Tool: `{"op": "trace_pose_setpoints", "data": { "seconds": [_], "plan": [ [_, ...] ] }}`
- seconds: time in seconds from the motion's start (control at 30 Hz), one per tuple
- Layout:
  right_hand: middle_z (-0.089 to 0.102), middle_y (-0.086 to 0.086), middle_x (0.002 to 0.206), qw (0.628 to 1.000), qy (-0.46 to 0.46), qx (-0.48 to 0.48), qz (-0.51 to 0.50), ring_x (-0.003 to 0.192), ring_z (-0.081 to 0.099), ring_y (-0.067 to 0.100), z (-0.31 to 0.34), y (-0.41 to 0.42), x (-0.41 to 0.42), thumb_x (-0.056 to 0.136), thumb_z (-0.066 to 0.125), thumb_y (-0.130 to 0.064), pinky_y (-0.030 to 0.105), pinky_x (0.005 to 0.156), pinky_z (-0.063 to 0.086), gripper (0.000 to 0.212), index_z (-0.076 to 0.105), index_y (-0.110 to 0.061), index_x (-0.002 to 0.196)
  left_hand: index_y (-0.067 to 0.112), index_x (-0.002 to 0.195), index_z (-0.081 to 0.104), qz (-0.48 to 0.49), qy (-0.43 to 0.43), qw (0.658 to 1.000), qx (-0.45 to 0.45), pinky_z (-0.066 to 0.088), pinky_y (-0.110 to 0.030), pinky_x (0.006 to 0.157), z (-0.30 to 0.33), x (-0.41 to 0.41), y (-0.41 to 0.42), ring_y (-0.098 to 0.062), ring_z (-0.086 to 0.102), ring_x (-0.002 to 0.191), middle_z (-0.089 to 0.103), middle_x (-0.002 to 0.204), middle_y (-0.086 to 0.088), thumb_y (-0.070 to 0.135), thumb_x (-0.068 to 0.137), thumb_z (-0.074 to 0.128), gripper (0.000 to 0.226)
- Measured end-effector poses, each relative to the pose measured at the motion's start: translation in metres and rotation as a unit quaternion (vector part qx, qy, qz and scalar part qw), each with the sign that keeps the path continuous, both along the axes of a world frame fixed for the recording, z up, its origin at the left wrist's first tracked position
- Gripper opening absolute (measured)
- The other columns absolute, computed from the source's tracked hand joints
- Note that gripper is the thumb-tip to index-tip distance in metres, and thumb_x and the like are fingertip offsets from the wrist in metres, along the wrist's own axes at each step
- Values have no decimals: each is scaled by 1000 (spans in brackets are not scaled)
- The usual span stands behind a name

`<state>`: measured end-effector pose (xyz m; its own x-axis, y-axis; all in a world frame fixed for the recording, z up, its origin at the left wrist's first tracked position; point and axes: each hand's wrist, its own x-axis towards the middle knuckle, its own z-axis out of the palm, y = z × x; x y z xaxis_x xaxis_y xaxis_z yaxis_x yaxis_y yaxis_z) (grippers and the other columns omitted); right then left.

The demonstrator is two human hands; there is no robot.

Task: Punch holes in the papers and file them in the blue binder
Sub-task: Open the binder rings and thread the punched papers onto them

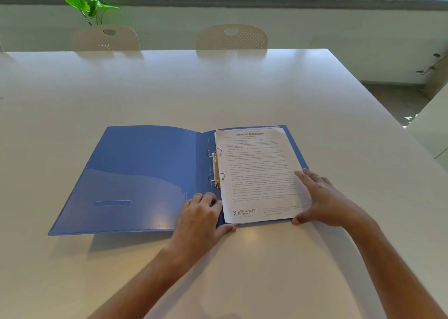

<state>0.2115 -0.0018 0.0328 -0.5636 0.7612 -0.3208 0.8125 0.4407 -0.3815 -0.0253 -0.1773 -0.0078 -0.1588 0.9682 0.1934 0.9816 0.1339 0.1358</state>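
The blue binder (135, 173) lies open and flat on the white table (218, 88). A stack of printed papers (257, 173) rests on its right half, next to the two metal rings (215, 168), which stand open. My left hand (201, 219) grips the binder's near edge at the spine, fingers on top and thumb at the front. My right hand (322, 197) lies on the lower right corner of the papers, its thumb at the binder's near edge. No hole punch is in view.
Two cream chairs (231, 38) (106, 39) stand at the table's far side. A green plant (89, 8) rises behind the left chair, below the window. The table's right edge runs diagonally toward the floor at the right.
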Motion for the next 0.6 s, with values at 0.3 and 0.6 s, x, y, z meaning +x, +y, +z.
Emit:
{"op": "trace_pose_setpoints", "data": {
  "seconds": [0.3, 0.6],
  "plan": [
    [13, -5, 162, 999, 43, -2, -32, 147, 13, 21, -5, 1, 4, 63, 85, -50, 46, 117, 21, 115, 15, -32, 153, 10, 114, 67, 23, -89, 995, 30, 51, -39, 81, 16, -17, -5, -24, 61, 98, 65, 114, -2, 47, 80, 70, 50],
    [72, -2, 104, 966, 228, 119, -23, 88, 64, 8, 2, -17, -61, 90, 67, -25, 34, 91, 52, 37, 63, -16, 126, 8, 107, 73, 146, -224, 959, 89, 54, -37, 84, 30, -56, 31, -20, 68, 78, 75, 92, -6, 16, 85, 70, 24]
  ]
}}
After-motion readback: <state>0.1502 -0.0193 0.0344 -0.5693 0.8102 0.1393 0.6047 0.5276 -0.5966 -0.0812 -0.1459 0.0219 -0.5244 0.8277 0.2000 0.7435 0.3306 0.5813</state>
